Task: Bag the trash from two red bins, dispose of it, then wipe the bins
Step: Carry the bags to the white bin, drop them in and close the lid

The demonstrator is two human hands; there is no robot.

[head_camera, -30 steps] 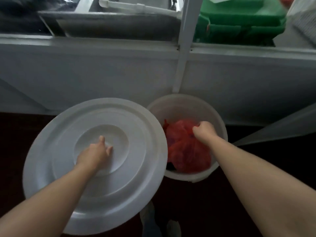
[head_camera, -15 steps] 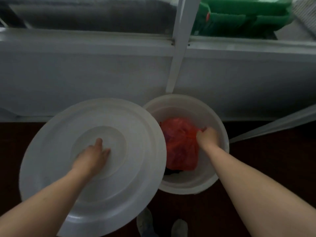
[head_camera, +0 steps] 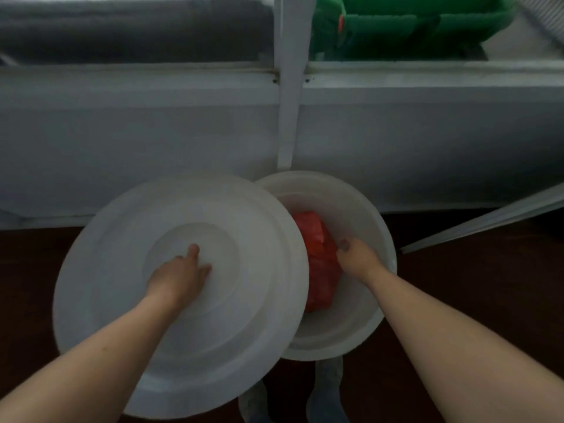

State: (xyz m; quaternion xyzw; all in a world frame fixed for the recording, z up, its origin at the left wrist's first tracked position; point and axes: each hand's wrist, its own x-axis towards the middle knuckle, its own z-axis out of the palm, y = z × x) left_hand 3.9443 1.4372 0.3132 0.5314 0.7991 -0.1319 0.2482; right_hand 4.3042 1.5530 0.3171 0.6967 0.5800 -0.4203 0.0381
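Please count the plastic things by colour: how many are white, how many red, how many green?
White: 2, the lid and the bucket
Red: 1, the bag
Green: 1, the container on the ledge
Total: 4

- The left forearm [head_camera: 106, 355] is stretched forward and up from the lower left corner, bare to the wrist.
- The left hand [head_camera: 180, 276] is laid palm down on the middle of the lid [head_camera: 213, 346], which is gripped with curled fingers, the thumb raised.
- The right forearm [head_camera: 442, 331] is reached in from the lower right.
- The right hand [head_camera: 357, 257] is turned down, its fingers curled on the edge of the bag [head_camera: 320, 270].
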